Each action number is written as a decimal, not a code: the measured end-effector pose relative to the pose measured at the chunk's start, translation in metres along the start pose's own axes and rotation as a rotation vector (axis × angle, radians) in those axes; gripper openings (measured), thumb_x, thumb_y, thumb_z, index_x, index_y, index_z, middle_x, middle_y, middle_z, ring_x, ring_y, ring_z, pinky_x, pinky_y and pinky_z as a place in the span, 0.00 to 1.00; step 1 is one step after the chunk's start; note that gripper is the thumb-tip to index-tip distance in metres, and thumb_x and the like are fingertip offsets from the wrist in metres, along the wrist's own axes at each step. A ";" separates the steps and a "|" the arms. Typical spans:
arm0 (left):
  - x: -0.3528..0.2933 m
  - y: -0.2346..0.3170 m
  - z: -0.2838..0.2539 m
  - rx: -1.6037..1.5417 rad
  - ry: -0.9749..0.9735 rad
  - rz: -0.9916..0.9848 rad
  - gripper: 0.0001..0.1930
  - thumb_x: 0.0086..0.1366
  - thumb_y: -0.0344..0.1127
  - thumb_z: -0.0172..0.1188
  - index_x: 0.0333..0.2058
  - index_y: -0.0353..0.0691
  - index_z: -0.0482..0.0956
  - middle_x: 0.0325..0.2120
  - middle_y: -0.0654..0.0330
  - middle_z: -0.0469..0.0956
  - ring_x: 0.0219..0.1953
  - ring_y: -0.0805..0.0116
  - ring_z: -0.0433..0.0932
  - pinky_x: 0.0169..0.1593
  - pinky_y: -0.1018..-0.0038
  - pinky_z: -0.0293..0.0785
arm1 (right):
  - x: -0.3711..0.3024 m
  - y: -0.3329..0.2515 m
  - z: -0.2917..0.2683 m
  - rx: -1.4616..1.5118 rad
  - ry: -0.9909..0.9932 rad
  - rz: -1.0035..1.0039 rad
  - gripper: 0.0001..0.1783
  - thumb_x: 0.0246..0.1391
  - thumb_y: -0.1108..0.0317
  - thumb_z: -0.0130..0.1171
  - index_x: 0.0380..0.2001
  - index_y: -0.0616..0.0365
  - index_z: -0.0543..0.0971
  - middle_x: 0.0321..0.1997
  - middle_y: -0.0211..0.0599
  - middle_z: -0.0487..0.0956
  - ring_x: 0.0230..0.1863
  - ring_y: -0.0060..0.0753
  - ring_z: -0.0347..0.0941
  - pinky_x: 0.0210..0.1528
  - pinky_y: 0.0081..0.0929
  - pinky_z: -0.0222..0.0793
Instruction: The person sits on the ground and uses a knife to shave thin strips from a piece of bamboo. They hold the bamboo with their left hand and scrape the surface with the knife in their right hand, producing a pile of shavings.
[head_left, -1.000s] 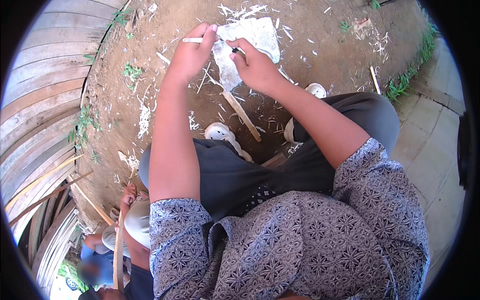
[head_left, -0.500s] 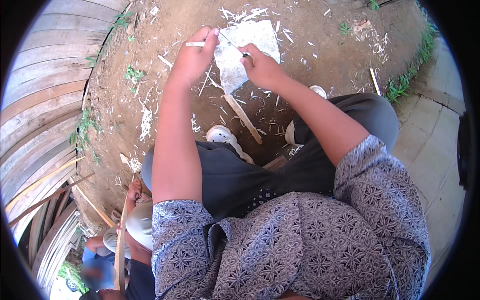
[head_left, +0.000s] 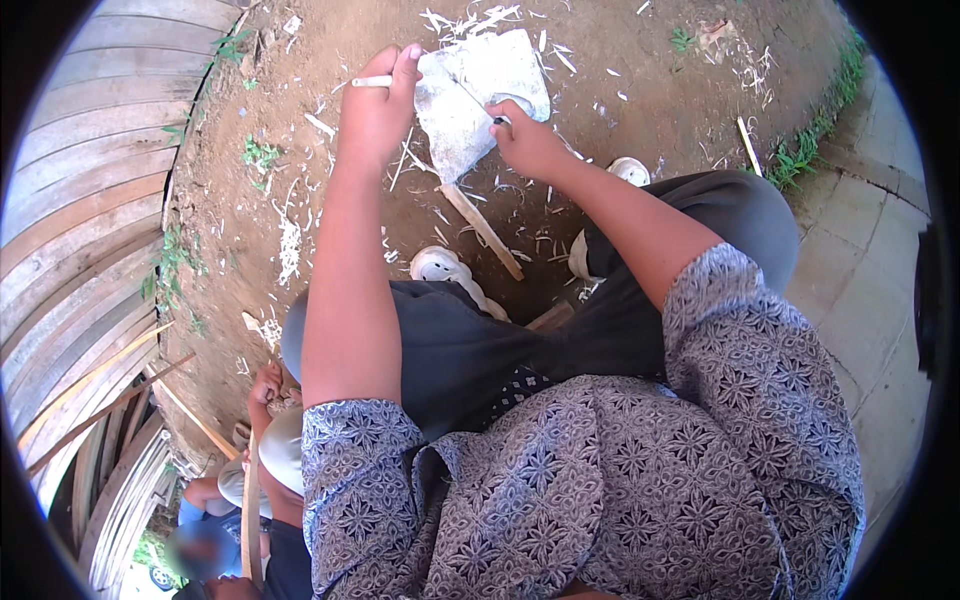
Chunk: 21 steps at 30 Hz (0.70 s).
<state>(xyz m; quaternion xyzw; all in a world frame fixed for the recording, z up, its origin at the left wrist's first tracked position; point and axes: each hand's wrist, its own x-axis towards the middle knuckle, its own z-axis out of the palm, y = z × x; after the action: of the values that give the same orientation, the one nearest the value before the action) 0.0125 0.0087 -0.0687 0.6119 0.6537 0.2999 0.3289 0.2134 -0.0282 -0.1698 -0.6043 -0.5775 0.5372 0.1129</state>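
Note:
My left hand (head_left: 380,115) is closed around a slim pale stick (head_left: 372,81), whose blunt end juts out on the left side of the fist. The thumb points up and away from me. To its right, my right hand (head_left: 527,142) grips what looks like a thin knife (head_left: 470,95). Its narrow blade slants up and left toward my left hand, and the handle is mostly hidden in my fingers. Beneath both hands lies a whitish, uneven flat piece (head_left: 455,140) on the soil; its material is unclear.
A flat wooden strip (head_left: 480,232) lies between my feet in pale shoes (head_left: 440,266). White shavings (head_left: 290,250) litter the brown ground. Curved boards (head_left: 90,190) line the left, and paving (head_left: 850,270) the right. At lower left, another person's hand (head_left: 266,383) is near a long wooden strip (head_left: 251,510).
My hands are slightly farther apart; the left has shifted up and left with the stick. The knife stays in my right hand, and the whole view has shifted a little.

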 end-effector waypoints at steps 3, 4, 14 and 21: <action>0.003 -0.008 -0.008 -0.023 0.017 -0.011 0.24 0.75 0.53 0.53 0.34 0.33 0.77 0.29 0.52 0.83 0.32 0.66 0.79 0.38 0.67 0.74 | -0.023 -0.057 0.001 0.005 0.041 -0.071 0.20 0.68 0.57 0.50 0.60 0.46 0.70 0.40 0.52 0.83 0.45 0.58 0.80 0.49 0.48 0.73; -0.001 -0.008 -0.010 -0.038 0.018 -0.033 0.24 0.75 0.53 0.53 0.34 0.33 0.77 0.29 0.52 0.83 0.32 0.66 0.79 0.38 0.67 0.74 | -0.032 -0.076 -0.006 0.034 0.009 -0.128 0.21 0.68 0.57 0.50 0.61 0.46 0.69 0.39 0.54 0.83 0.45 0.59 0.80 0.50 0.49 0.73; -0.006 -0.007 -0.011 -0.025 0.036 0.001 0.25 0.75 0.54 0.52 0.32 0.34 0.77 0.25 0.56 0.78 0.29 0.69 0.76 0.35 0.70 0.71 | -0.021 -0.042 0.007 -0.042 0.079 -0.201 0.19 0.70 0.59 0.50 0.61 0.43 0.69 0.34 0.48 0.81 0.35 0.47 0.80 0.44 0.43 0.73; -0.004 -0.014 -0.007 -0.046 0.081 -0.013 0.25 0.75 0.54 0.52 0.30 0.35 0.76 0.21 0.60 0.74 0.26 0.72 0.72 0.32 0.72 0.68 | -0.026 -0.058 -0.001 -0.070 0.000 -0.148 0.20 0.69 0.60 0.50 0.62 0.46 0.69 0.41 0.53 0.82 0.44 0.51 0.81 0.50 0.44 0.73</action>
<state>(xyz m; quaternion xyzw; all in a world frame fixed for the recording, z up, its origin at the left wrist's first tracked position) -0.0015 0.0036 -0.0750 0.5875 0.6632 0.3373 0.3181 0.1872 -0.0309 -0.1122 -0.5637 -0.6389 0.5068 0.1314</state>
